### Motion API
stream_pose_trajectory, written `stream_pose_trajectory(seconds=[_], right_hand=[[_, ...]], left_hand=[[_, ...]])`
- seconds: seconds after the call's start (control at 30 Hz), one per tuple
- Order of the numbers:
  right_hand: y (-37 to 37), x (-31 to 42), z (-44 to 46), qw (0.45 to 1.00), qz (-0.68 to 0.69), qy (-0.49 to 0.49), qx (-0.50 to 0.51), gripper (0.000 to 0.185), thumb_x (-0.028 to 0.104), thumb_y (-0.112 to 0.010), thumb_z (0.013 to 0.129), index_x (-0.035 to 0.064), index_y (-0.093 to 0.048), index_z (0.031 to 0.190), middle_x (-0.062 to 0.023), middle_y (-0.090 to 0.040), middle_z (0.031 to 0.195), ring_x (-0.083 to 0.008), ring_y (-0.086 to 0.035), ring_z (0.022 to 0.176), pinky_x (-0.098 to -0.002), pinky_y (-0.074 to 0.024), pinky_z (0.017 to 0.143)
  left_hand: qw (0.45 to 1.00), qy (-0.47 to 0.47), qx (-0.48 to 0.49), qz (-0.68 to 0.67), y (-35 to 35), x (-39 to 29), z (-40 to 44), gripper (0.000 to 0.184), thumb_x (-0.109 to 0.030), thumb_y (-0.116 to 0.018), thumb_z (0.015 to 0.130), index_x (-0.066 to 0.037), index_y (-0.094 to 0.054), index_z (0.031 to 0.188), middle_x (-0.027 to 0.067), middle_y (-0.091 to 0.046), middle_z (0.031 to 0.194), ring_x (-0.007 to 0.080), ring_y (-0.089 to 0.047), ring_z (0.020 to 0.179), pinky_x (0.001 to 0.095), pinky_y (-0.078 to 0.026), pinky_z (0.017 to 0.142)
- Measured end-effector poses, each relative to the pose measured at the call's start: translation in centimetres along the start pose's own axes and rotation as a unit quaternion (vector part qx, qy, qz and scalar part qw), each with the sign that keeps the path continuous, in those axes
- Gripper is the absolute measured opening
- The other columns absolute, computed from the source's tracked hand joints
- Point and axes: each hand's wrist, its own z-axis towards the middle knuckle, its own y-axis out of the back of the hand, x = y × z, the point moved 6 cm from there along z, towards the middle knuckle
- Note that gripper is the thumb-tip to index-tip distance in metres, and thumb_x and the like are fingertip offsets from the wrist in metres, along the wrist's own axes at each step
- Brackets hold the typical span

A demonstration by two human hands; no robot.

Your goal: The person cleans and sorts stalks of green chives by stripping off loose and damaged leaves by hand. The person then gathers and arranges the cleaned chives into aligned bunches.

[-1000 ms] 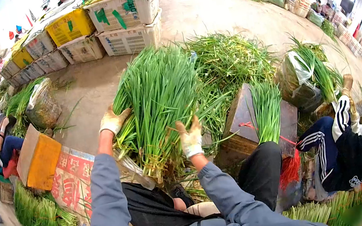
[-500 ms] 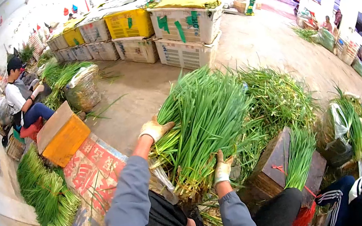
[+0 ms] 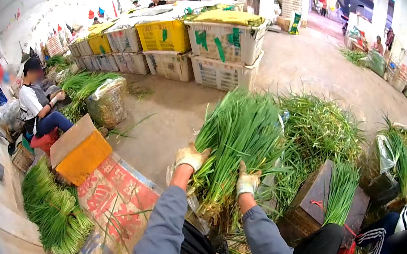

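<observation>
A large bunch of green chives (image 3: pixel 239 131) rests between my gloved hands, its leaves pointing up and away and its pale root ends towards my legs. My left hand (image 3: pixel 192 158) grips the near left side of the bunch, thumb lying across the leaves. On the right, my right hand (image 3: pixel 247 180) holds the lower part, thumb raised and fingers partly hidden by stalks. Just right of the bunch lies a loose pile of chives (image 3: pixel 322 126). A smaller tied bundle of chives (image 3: pixel 341 193) lies on a dark wooden box (image 3: pixel 302 199).
An orange box (image 3: pixel 82 158) and stacked chives (image 3: pixel 54 214) are on the left, near a seated person (image 3: pixel 38 103). Stacked plastic crates (image 3: pixel 224 42) line the back. Another person's striped leg (image 3: pixel 375 238) is at lower right, near a stuffed bag (image 3: pixel 376 162).
My hands have come closer together on the chives, and the bunch sits lower in view. The camera has turned slightly, shifting the background right and down.
</observation>
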Motion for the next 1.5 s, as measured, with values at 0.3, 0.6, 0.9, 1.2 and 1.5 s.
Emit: stream_pose_trajectory(seconds=[0.3, 0.6, 0.9, 1.2, 1.5], right_hand=[[5.3, -2.4, -0.7, 0.992, 0.062, 0.067, 0.088, 0.118, 0.081, -0.05, 0.084, -0.0104, -0.019, 0.153, -0.0366, -0.05, 0.139, -0.0429, -0.053, 0.127, -0.0442, -0.0421, 0.106], [5.0, -4.2, -0.5, 0.976, 0.109, 0.158, 0.105, 0.071, 0.043, -0.05, 0.102, -0.0018, -0.027, 0.152, -0.0264, -0.06, 0.13, -0.0331, -0.064, 0.109, -0.0352, -0.0496, 0.091], [6.6, -4.1, -1.0, 0.978, 0.048, 0.189, 0.068, 0.073, 0.026, -0.056, 0.094, -0.0054, -0.025, 0.151, -0.0265, -0.061, 0.129, -0.0347, -0.064, 0.111, -0.0373, -0.0512, 0.087], [8.2, -11.1, 2.1, 0.962, 0.178, 0.196, 0.068, 0.041, 0.026, -0.065, 0.096, -0.0017, -0.058, 0.125, -0.0171, -0.066, 0.112, -0.0246, -0.063, 0.097, -0.0351, -0.0508, 0.082], [9.9, -6.7, -8.1, 0.946, 0.131, 0.11, 0.276, 0.026, 0.026, -0.069, 0.091, 0.0001, -0.071, 0.089, -0.0115, -0.069, 0.075, -0.019, -0.062, 0.066, -0.0333, -0.0496, 0.065]], left_hand=[[0.988, -0.107, 0.048, -0.103, -1.7, 3.3, 5.1, 0.09, -0.075, -0.046, 0.089, -0.003, -0.049, 0.143, 0.0259, -0.059, 0.135, 0.0388, -0.057, 0.125, 0.0431, -0.045, 0.105], [0.991, -0.088, -0.001, -0.097, -0.4, 6.0, 7.7, 0.073, -0.061, -0.044, 0.098, -0.005, -0.049, 0.145, 0.0222, -0.052, 0.144, 0.0347, -0.046, 0.138, 0.038, -0.034, 0.115], [0.991, -0.045, -0.004, -0.127, 1.2, 5.4, 6.4, 0.084, -0.068, -0.052, 0.091, -0.006, -0.046, 0.148, 0.0253, -0.052, 0.143, 0.0397, -0.048, 0.135, 0.042, -0.038, 0.112], [0.978, -0.101, -0.169, -0.074, 4.5, 2.9, 2.5, 0.083, -0.068, -0.054, 0.091, -0.004, -0.049, 0.143, 0.0249, -0.054, 0.14, 0.04, -0.052, 0.13, 0.044, -0.042, 0.109], [0.939, -0.198, -0.191, -0.204, -0.3, -2.0, -18.4, 0.042, -0.032, -0.069, 0.092, -0.003, -0.064, 0.121, 0.0183, -0.069, 0.11, 0.0299, -0.07, 0.089, 0.0384, -0.055, 0.081]])
